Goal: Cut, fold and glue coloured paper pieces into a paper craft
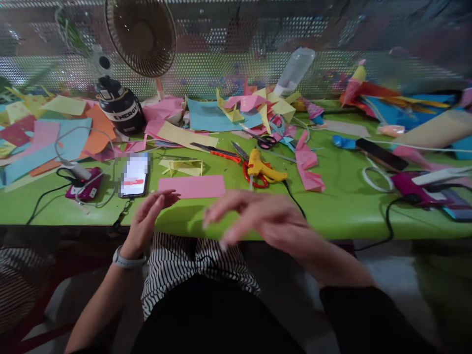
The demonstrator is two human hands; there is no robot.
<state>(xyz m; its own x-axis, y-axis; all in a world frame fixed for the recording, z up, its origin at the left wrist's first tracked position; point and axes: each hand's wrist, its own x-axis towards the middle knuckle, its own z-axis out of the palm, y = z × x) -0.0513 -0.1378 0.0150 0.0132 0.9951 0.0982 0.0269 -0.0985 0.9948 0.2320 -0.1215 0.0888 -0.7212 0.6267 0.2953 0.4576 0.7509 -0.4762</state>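
Observation:
A flat pink paper strip (191, 187) lies on the green table in front of me. My left hand (149, 214) is at its lower left corner, fingers stretched out and holding nothing; whether the fingertips touch the paper I cannot tell. Over the table's front edge hovers my right hand (261, 216), slightly blurred, its fingers apart with nothing between them. Just beyond it rest a yellow glue gun (263, 167) and red-handled scissors (246, 169), partly overlapping. A red utility knife (217, 152) and a small folded yellow paper piece (182, 166) lie behind the strip.
Left of the strip are a phone (134, 177) and a magenta power socket (86, 186) with cables. A black bottle (121, 108) and a fan (142, 34) stand behind. Coloured paper scraps (221, 115) cover the back. Another magenta socket (416, 189) sits right; the glue gun's cord trails over the edge.

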